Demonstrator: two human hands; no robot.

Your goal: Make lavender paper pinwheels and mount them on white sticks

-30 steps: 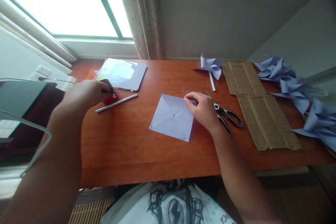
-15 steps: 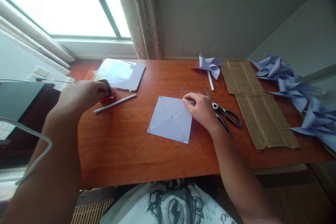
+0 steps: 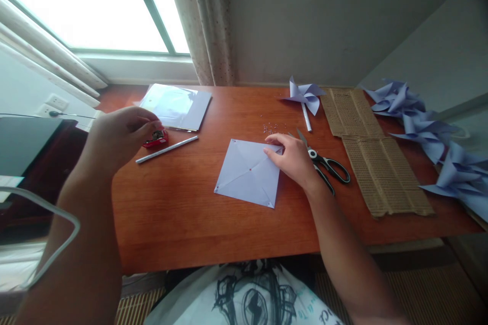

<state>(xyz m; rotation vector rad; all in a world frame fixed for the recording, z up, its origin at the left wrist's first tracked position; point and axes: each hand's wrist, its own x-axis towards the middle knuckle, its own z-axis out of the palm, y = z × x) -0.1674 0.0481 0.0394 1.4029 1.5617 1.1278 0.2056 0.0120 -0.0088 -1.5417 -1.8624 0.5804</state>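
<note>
My left hand (image 3: 120, 134) sits over the little red box (image 3: 155, 138) far left on the desk (image 3: 183, 213), fingers loosely curled, touching it at most. Right hand (image 3: 293, 157) presses flat on the paper square's (image 3: 247, 172) right corner, so that one's nearer the paper. No readable writing anywhere I can make out.

Around the paper square (image 3: 247, 172) the desk (image 3: 183, 213) lies bare on its near side and to its left — broad room there for hands. Just right of the square lie the scissors (image 3: 324, 165), beyond them the cardboard (image 3: 377, 162). Behind the square sit small beads (image 3: 271, 127) and a pinwheel (image 3: 304, 95). Far left of it, a stick (image 3: 168, 149) and a red box (image 3: 155, 138) block the way.
</note>
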